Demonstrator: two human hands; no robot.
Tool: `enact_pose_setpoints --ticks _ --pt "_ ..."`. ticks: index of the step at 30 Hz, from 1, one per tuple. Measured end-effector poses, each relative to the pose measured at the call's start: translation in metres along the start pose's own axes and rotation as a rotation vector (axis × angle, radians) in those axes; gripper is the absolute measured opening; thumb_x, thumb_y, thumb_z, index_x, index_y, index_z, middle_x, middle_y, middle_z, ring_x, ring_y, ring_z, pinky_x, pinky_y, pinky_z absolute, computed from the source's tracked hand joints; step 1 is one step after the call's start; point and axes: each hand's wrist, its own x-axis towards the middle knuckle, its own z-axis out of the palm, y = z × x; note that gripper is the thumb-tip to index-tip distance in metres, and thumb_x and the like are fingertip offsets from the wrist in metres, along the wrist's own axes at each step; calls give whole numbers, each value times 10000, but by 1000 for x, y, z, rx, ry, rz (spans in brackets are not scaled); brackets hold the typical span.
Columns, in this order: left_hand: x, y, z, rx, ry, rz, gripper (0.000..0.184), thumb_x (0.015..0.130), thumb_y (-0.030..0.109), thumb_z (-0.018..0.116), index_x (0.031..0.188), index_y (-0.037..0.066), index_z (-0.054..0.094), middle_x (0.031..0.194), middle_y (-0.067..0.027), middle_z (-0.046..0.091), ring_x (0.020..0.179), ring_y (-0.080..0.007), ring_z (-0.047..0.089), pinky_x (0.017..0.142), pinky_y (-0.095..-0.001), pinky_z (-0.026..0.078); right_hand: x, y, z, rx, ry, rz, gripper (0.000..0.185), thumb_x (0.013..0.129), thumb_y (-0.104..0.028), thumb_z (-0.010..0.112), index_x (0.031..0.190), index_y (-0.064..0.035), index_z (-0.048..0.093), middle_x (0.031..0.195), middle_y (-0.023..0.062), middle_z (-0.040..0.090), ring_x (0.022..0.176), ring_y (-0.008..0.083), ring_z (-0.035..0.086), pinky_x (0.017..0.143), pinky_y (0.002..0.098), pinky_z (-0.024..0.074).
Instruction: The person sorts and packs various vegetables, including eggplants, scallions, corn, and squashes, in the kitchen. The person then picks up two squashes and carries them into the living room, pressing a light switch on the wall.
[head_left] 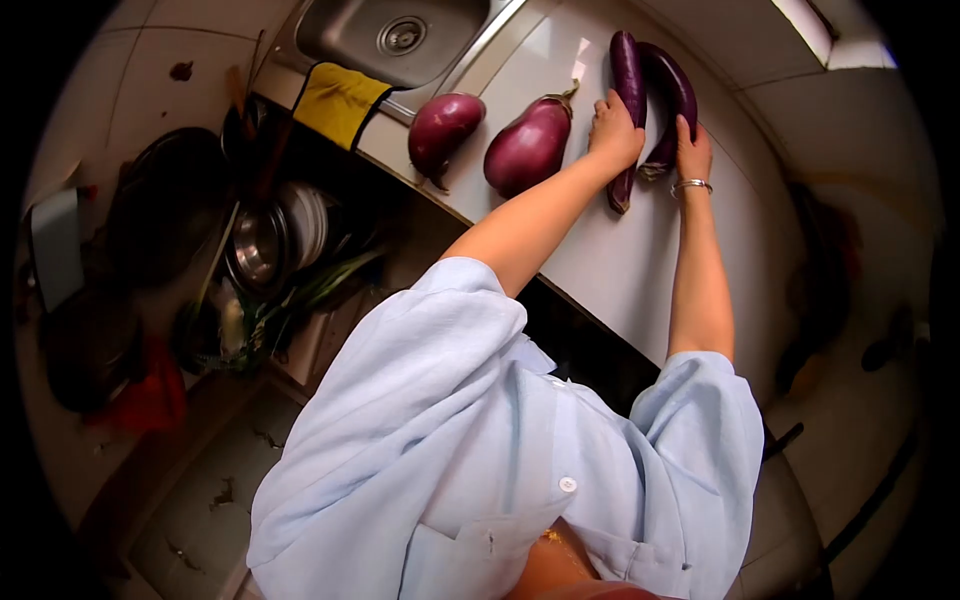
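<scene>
Two long, dark purple eggplants lie side by side on the white countertop. My left hand [615, 132] is closed on the straighter one [626, 70], around its middle. My right hand [693, 155], with a silver bracelet at the wrist, grips the outer side of the curved one [676, 85], thumb on top; some of its fingers are hidden. To the left of my hands lies a large, rounded purple eggplant [527, 148] with its stem pointing up. Farther left, near the counter's front edge, is a smaller rounded eggplant [440, 132].
A steel sink [365, 45] is set into the counter at the upper left. A yellow cloth [341, 103] hangs over the edge beside it. Lower left, metal bowls [262, 245] and green leafy vegetables [325, 285] sit below counter level. A wall borders the counter's far side.
</scene>
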Motion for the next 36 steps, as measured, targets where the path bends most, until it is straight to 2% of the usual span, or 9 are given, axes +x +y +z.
enact_pose_setpoints --ticks 6,10,13,15,18,22,26,33,36 --pt "-54 -17 -99 15 121 612 605 736 144 650 1270 -3 406 1291 -229 394 1173 -374 422 1003 -381 356 -34 -21 -22 -163 92 -237 448 822 -260 619 1186 -19 521 1155 190 542 1060 309 524 893 360 423" --pt "-68 -81 -217 249 435 404 610 728 205 689 1263 27 455 1275 -204 405 1176 -353 420 990 -390 367 -111 -94 -15 324 -261 -307 419 836 -132 605 1220 -20 482 1135 134 529 993 219 544 851 304 447" --pt "-63 -141 -233 503 265 189 829 632 320 781 1334 115 391 1273 -245 388 1163 -403 422 974 -419 384 -148 -109 34 489 -432 76 618 856 -271 616 1329 7 332 1216 161 490 1014 210 542 839 304 455" --pt "-58 -156 -221 326 233 223 934 584 318 812 1364 137 331 1255 -233 419 1121 -397 468 955 -416 406 -149 -127 54 622 -559 405 799 837 -380 631 1367 60 227 1282 208 441 1126 248 502 889 321 441" --pt "-52 -164 -209 4 288 136 926 571 295 826 1341 103 348 1220 -213 465 1117 -333 493 945 -394 415 -132 -100 108 265 -416 -24 767 815 -377 652 1324 71 293 1229 207 476 1085 301 514 936 358 416" --pt "-83 -145 -199 -778 145 -45 769 637 248 820 1250 53 398 1085 -107 560 973 -188 556 861 -338 468 -129 -126 99 661 -672 236 626 840 -250 641 1324 -5 327 1222 159 481 1074 242 520 866 368 482" --pt "-106 -132 -195 -1074 70 -240 847 664 230 800 1326 50 304 1147 -129 546 1024 -189 543 899 -331 448 -118 -131 81 760 -884 264 505 882 -261 555 1311 -55 384 1216 102 485 1071 212 506 912 368 428" --pt "-207 -136 -232 -1340 17 -82 701 737 189 751 1311 91 361 1215 -84 499 1110 -176 479 962 -322 399 -198 -129 46 1076 -914 716 649 870 -476 508 1347 -65 351 1367 106 399 1255 270 378 1072 440 280" --pt "-258 -162 -260 -1387 53 -99 730 754 211 741 1350 118 330 1268 -71 471 1160 -173 452 988 -323 381 -255 -159 55 1056 -1164 553 756 837 -541 526 1386 -80 287 1400 105 351 1282 288 339 1083 459 263"
